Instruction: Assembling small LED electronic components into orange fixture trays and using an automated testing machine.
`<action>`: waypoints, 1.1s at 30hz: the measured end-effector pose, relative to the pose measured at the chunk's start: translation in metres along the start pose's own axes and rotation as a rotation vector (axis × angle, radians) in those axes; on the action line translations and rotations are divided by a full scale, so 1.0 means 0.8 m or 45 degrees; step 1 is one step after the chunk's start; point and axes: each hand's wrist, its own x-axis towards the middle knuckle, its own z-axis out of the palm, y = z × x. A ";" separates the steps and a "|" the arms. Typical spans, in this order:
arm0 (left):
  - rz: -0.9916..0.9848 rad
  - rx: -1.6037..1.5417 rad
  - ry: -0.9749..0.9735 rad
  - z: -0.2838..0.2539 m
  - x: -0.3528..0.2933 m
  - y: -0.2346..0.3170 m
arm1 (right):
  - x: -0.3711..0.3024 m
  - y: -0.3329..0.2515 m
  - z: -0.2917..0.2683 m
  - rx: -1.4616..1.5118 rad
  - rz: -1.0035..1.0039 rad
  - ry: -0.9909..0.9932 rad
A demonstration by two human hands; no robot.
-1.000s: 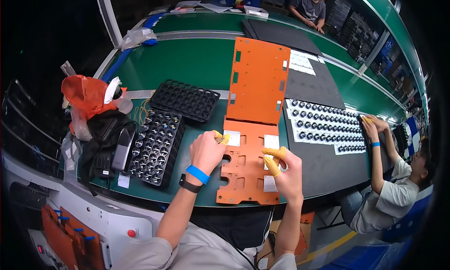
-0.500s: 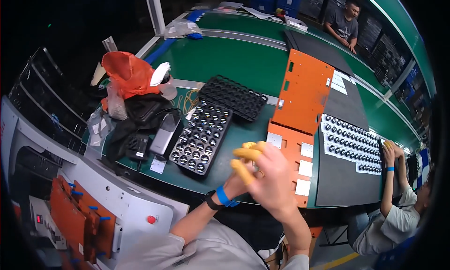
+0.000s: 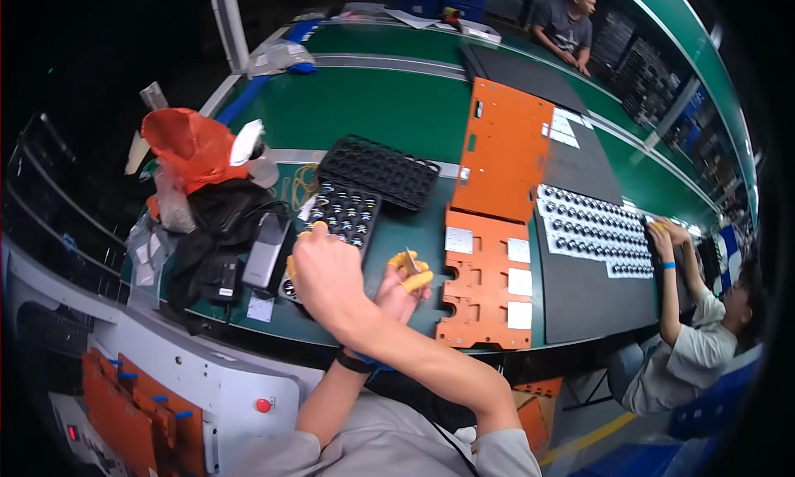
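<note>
My left hand (image 3: 401,291), with yellow finger cots, a black watch and a blue band at the wrist, is closed around a small thin flat piece (image 3: 411,262) seen nearly edge-on. It hovers between the black tray and the orange fixture. Crossing over my left forearm, my right hand (image 3: 329,268) reaches down onto the black tray (image 3: 374,220) of shiny round lens-like parts. Yellow cots show at its edge; most of its fingers are hidden behind the hand. The orange fixture (image 3: 480,295) lies to the right, bearing several small white plates (image 3: 518,281).
An emptier black tray (image 3: 381,172) lies behind. At left are a grey box-shaped device (image 3: 266,252), black cloth and an orange bag (image 3: 189,146). On the right, a dark mat (image 3: 580,307) carries white strips of round parts (image 3: 592,228), near a co-worker's hands (image 3: 669,233). Another person stands far back.
My hands were together in front of me. My right hand has swung left across to the tray, while my left hand stays near the middle with the thin piece. The whole view has shifted slightly.
</note>
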 end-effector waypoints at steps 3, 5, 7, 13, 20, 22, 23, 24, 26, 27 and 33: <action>-0.141 -0.073 -0.004 0.014 -0.011 0.014 | -0.016 -0.001 -0.039 0.133 -0.018 0.057; -0.323 -0.165 -0.089 0.023 -0.013 0.017 | -0.040 0.004 -0.064 0.180 -0.035 0.125; -0.455 -0.370 -0.464 0.013 -0.002 0.013 | -0.064 0.012 -0.096 0.335 -0.060 0.253; -0.023 -0.241 -0.556 0.033 -0.036 -0.002 | -0.122 0.073 -0.162 0.482 0.074 0.518; -0.323 0.066 -0.441 0.073 -0.012 0.035 | -0.168 0.161 -0.153 0.771 0.492 0.541; -0.263 0.161 -0.424 0.075 -0.018 0.033 | -0.174 0.177 -0.151 0.843 0.519 0.486; -0.194 0.253 -0.407 0.076 -0.020 0.033 | -0.176 0.181 -0.151 0.913 0.538 0.427; -0.200 0.255 -0.404 0.075 -0.021 0.033 | -0.176 0.183 -0.149 0.916 0.544 0.427; -0.144 0.306 -0.466 0.072 -0.022 0.034 | -0.175 0.186 -0.147 1.173 0.502 0.385; -0.145 0.307 -0.463 0.070 -0.022 0.033 | -0.175 0.189 -0.144 1.176 0.504 0.384; 0.135 0.600 -0.334 0.081 -0.029 0.032 | -0.180 0.212 -0.144 1.092 0.405 0.263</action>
